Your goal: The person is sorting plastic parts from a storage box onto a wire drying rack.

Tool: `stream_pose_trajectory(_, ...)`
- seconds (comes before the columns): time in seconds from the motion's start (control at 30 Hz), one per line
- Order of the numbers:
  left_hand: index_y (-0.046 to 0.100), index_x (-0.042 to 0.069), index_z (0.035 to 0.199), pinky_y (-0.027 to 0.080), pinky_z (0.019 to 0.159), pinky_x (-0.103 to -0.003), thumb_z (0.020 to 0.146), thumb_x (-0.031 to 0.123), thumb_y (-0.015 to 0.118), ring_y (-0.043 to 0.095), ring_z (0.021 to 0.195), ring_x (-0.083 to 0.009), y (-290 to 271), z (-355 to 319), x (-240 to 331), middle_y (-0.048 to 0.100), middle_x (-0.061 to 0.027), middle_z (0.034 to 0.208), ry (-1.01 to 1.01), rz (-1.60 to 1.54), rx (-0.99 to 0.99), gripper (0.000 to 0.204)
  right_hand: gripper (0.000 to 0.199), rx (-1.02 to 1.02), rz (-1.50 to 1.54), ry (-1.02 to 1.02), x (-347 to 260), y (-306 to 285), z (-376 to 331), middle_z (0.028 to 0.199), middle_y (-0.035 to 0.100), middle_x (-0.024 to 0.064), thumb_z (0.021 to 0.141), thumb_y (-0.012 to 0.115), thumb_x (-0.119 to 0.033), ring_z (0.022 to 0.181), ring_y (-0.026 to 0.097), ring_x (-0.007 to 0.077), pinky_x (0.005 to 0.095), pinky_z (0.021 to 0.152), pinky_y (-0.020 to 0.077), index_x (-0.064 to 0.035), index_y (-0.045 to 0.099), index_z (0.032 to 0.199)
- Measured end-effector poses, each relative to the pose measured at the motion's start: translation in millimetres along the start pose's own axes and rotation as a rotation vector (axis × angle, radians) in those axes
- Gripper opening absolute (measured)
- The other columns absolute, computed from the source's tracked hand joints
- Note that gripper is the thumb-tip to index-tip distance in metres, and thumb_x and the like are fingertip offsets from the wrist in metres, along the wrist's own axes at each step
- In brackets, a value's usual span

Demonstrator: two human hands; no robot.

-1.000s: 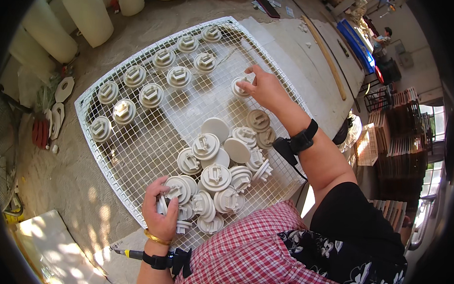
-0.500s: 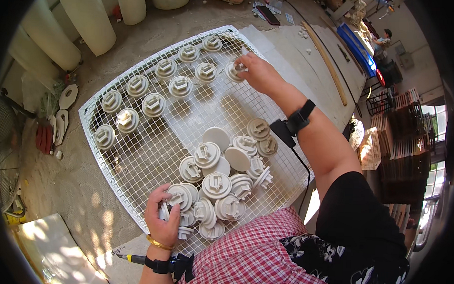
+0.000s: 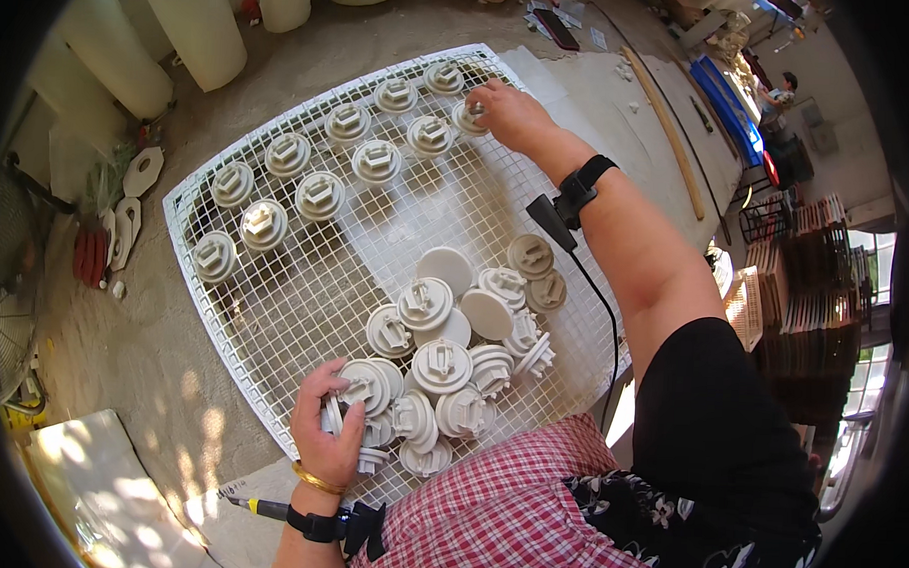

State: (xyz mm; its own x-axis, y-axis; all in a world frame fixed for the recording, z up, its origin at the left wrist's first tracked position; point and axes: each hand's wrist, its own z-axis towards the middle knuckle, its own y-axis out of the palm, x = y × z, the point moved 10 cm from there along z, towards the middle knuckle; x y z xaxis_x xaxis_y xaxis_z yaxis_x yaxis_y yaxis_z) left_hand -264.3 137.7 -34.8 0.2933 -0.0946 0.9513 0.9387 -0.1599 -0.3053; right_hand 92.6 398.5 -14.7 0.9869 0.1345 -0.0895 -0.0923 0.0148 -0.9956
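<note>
My right hand [image 3: 510, 118] reaches to the far edge of a white mesh rack [image 3: 282, 410], fingers bent down onto a white round plastic part [image 3: 467, 120], which they partly cover. This part ends a row of similar stepped discs with raised central blocks, such as the white disc part [image 3: 431, 136] beside it. At the near left of a loose heap of such parts, my left hand [image 3: 327, 435] curls around a white round part [image 3: 331, 414], thumb and fingers on either side. The heap includes an upright part [image 3: 442, 366] and an overturned flat disc [image 3: 487, 314].
Pale cylinders [image 3: 193, 35] stand at the far left, near a fan [image 3: 11, 299]. A wooden strip [image 3: 665, 131] and a dark phone [image 3: 556, 29] lie on the floor beyond the rack. Stacked trays [image 3: 799, 296] stand at right; another person [image 3: 776, 100] is in the background.
My right hand's fingers have come down and closed further over the part at the row's end. My left hand stays by the heap. The whole view has shifted slightly.
</note>
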Motion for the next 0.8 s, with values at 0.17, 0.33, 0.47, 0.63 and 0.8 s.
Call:
stream_pose_trajectory(0.17,0.055,0.004,0.106,0.043,0.098,-0.036,0.077,0.002,0.064,0.058,0.109,-0.0266,2.9,0.8,-2.5,0.06,-0.0161,0.122,-0.017,-0.057,-0.026,0.031,0.033,0.153,0.061,-0.085,-31.9,-34.3,-17.0,0.109,0.059,0.0116,0.083,0.068,-0.013,0.1,0.061,0.0304,0.0411,0.085,0.0501,-0.0127,0.062,0.116)
stream_pose_trajectory(0.33,0.055,0.005,0.11,0.041,0.099,-0.035,0.078,0.001,0.063,0.056,0.111,-0.0232,1.9,-0.3,-1.3,0.058,-0.015,0.125,-0.008,-0.045,-0.035,0.033,0.037,-0.628,0.475,-0.17,-128.6,-1.2,-93.7,0.095,0.066,0.0104,0.088,0.068,-0.023,0.083,0.062,0.0205,0.0337,0.075,0.0496,-0.006,0.061,0.12)
stream_pose_trajectory(0.47,0.055,0.005,0.11,0.041,0.099,-0.034,0.078,0.001,0.063,0.056,0.112,-0.0226,3.1,0.1,-0.3,0.059,-0.0146,0.125,0.001,-0.037,-0.039,0.033,0.035,-0.609,0.365,-0.171,-133.4,19.8,-122.6,0.094,0.068,0.0127,0.079,0.07,-0.015,0.085,0.064,0.0239,0.0332,0.079,0.0504,-0.0025,0.066,0.112)
stream_pose_trajectory(0.63,0.055,0.005,0.109,0.041,0.1,-0.035,0.078,0.001,0.062,0.056,0.112,-0.0235,3.0,-0.5,-0.2,0.058,-0.0145,0.125,-0.011,-0.058,-0.036,0.032,0.023,-0.28,0.545,-0.033,-104.9,-21.0,-121.6,0.093,0.065,0.0118,0.077,0.067,-0.007,0.085,0.063,0.027,0.0351,0.076,0.0506,-0.0025,0.065,0.099)
stream_pose_trajectory(0.8,0.056,0.005,0.103,0.044,0.098,-0.038,0.075,0.0,0.065,0.058,0.11,-0.0287,2.8,0.3,1.6,0.06,-0.0167,0.121,-0.002,-0.051,-0.016,0.03,0.017,0.275,0.208,-0.289,-84.4,-52.6,-130.1,0.088,0.057,0.009,0.074,0.067,0.002,0.084,0.058,0.0289,0.0383,0.074,0.0478,-0.0038,0.058,0.087)
